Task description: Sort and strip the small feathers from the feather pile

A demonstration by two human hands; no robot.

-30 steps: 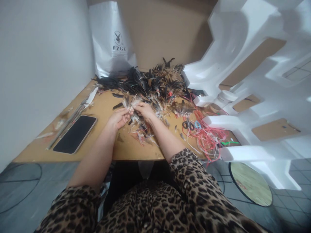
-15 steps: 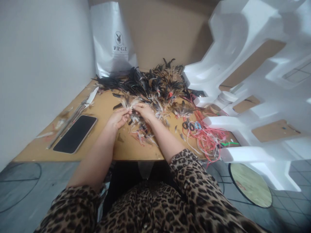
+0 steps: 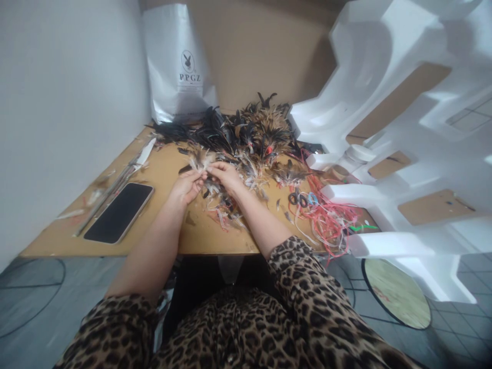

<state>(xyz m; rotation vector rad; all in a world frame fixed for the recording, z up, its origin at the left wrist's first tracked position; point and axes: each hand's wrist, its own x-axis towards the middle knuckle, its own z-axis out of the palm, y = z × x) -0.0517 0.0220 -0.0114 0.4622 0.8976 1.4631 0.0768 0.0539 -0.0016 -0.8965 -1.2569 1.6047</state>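
Between my two hands a small bunch of brown and white feathers (image 3: 200, 158) fans upward, its pale fluffy base at my fingertips. My left hand (image 3: 189, 185) is closed, pinching the base from the left. From the right, the thumb and forefinger of my right hand (image 3: 227, 177) pinch at the same fluffy base. Just beneath and beside my hands lie loose feather scraps (image 3: 221, 201) and pink strands. A large heap of dark and brown feathers (image 3: 265, 123) spreads behind them.
A phone (image 3: 119, 212) lies on the left of the wooden table (image 3: 154, 241), beside thin rods (image 3: 111, 189). Scissors (image 3: 298, 199) and tangled pink string (image 3: 326, 220) are at right, before white foam pieces (image 3: 392, 243). A white bag (image 3: 180, 56) stands at the back.
The feather bunch has tilted slightly left, its brown tips showing more. My right fingers have shifted a little left and down along its base; my left hand is nearly still.
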